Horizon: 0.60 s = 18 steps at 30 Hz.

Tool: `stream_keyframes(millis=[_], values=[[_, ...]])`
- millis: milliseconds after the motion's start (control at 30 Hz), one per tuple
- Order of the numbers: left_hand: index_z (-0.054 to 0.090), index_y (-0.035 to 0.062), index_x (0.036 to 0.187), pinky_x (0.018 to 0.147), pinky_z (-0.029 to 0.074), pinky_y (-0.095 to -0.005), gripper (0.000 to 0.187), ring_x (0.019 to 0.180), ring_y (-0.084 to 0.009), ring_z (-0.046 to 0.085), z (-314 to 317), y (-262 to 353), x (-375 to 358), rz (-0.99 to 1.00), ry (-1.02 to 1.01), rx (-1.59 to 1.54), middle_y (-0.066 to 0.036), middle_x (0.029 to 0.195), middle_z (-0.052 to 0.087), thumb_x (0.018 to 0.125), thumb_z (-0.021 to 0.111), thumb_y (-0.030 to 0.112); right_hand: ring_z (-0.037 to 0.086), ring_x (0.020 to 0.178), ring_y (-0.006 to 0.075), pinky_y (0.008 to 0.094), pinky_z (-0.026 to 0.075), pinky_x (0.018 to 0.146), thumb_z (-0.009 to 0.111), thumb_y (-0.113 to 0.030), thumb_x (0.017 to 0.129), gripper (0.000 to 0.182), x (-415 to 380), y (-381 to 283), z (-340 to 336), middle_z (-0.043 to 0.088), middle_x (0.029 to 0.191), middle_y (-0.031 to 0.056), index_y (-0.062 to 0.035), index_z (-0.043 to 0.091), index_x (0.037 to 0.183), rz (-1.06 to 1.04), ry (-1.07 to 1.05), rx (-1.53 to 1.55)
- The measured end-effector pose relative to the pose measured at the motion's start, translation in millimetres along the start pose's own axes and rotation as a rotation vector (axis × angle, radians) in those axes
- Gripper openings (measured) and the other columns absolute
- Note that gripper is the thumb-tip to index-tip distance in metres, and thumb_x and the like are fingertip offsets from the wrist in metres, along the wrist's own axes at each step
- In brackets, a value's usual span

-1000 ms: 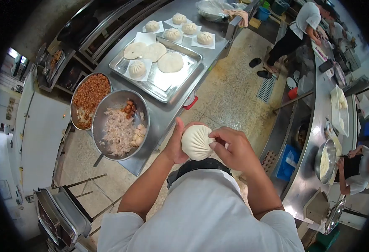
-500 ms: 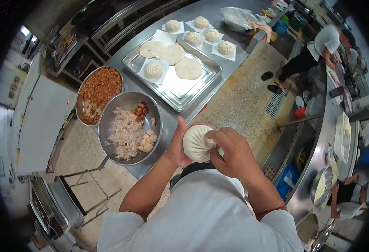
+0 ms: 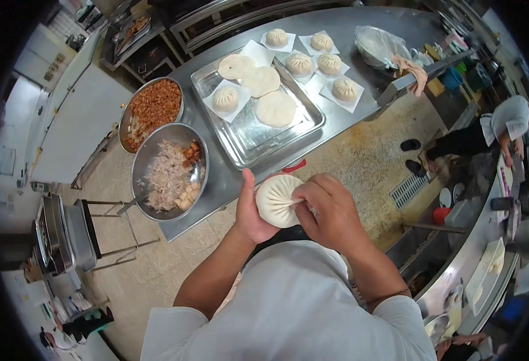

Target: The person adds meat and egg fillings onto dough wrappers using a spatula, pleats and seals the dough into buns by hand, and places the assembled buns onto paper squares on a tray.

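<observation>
A pleated white bun rests in my left hand, whose palm and fingers cup it from the left and below, thumb upright. On its right side my right hand pinches the gathered pleats between thumb and forefinger. Beyond my hands, a metal tray holds flat dough rounds and one pleated bun on paper. To the left are a steel bowl of pale minced filling and a bowl of reddish-brown filling.
Several buns on paper squares stand behind the tray on the steel table. A plastic-covered bowl is at the back right. A person works at the right-hand counter; another person's arms show at the lower right.
The view has turned, so the table and tray appear shifted right and the filling bowls slightly up. My right hand's fingers have closed nearer together on the pleats; both hands remain on the bun.
</observation>
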<state>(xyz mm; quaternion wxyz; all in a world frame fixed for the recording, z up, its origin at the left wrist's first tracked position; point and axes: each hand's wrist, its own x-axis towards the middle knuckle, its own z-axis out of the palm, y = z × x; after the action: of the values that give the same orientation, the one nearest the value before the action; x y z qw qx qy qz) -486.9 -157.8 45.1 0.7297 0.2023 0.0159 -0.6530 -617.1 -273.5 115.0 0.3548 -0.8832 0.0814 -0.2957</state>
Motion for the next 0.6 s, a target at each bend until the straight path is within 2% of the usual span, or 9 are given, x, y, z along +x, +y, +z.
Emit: stream_keyframes(millis=[67, 133, 367, 500, 567, 600], values=[[0.053, 0.0036, 0.129, 0.102, 0.047, -0.0453, 0.094, 0.118, -0.0279, 0.059, 9.2, -9.6, 13.5, 0.056, 0.011, -0.033, -0.015, 0.126, 0.060, 0.087, 0.030, 0.084, 0.060, 0.085, 0.0350, 0.0433, 0.051, 0.076, 0.072, 0.000, 0.070, 0.027, 5.0, 6.5, -18.3, 0.059, 0.090, 0.0143, -0.0026, 0.061, 0.095, 0.071, 0.044, -0.066], [0.053, 0.0037, 0.130, 0.103, 0.047, -0.0447, 0.093, 0.118, -0.0280, 0.058, 11.6, -15.1, 24.2, 0.117, -0.053, -0.051, -0.015, 0.127, 0.059, 0.087, 0.029, 0.083, 0.060, 0.086, 0.0349, 0.0431, 0.051, 0.076, 0.073, 0.000, 0.070, 0.028, 8.4, 23.8, -26.5, 0.059, 0.091, 0.0143, -0.0024, 0.062, 0.095, -0.001, -0.002, -0.061], [0.053, 0.0036, 0.130, 0.104, 0.046, -0.0438, 0.092, 0.119, -0.0280, 0.058, 5.3, -15.6, 45.9, 0.222, 0.031, -0.071, -0.015, 0.127, 0.059, 0.088, 0.029, 0.082, 0.058, 0.083, 0.0343, 0.0424, 0.050, 0.074, 0.071, 0.001, 0.070, 0.024, 39.1, 57.6, -23.0, 0.057, 0.091, 0.0145, -0.0011, 0.061, 0.091, -0.189, -0.175, -0.012], [0.053, 0.0040, 0.130, 0.103, 0.047, -0.0445, 0.091, 0.118, -0.0278, 0.059, -4.6, -2.1, 53.9, 0.232, 0.020, -0.111, -0.014, 0.127, 0.060, 0.088, 0.029, 0.082, 0.057, 0.082, 0.0337, 0.0416, 0.049, 0.071, 0.070, 0.001, 0.070, 0.023, 56.9, 64.0, -14.0, 0.055, 0.089, 0.0144, -0.0019, 0.060, 0.091, -0.199, -0.237, -0.007], [0.053, 0.0041, 0.130, 0.102, 0.047, -0.0448, 0.091, 0.118, -0.0278, 0.059, -12.9, 7.3, 61.6, 0.240, -0.002, -0.161, -0.014, 0.126, 0.060, 0.088, 0.030, 0.081, 0.056, 0.081, 0.0324, 0.0409, 0.048, 0.070, 0.071, 0.001, 0.070, 0.022, 60.3, 64.8, -3.5, 0.054, 0.088, 0.0135, -0.0031, 0.062, 0.089, -0.104, -0.122, 0.016], [0.054, 0.0043, 0.130, 0.102, 0.047, -0.0450, 0.090, 0.117, -0.0277, 0.059, -14.9, 11.3, 64.3, 0.236, -0.007, -0.160, -0.013, 0.126, 0.060, 0.089, 0.030, 0.081, 0.056, 0.081, 0.0324, 0.0409, 0.048, 0.070, 0.071, 0.001, 0.070, 0.022, 63.8, 67.4, 0.5, 0.054, 0.088, 0.0135, -0.0031, 0.062, 0.089, -0.108, -0.136, 0.019]])
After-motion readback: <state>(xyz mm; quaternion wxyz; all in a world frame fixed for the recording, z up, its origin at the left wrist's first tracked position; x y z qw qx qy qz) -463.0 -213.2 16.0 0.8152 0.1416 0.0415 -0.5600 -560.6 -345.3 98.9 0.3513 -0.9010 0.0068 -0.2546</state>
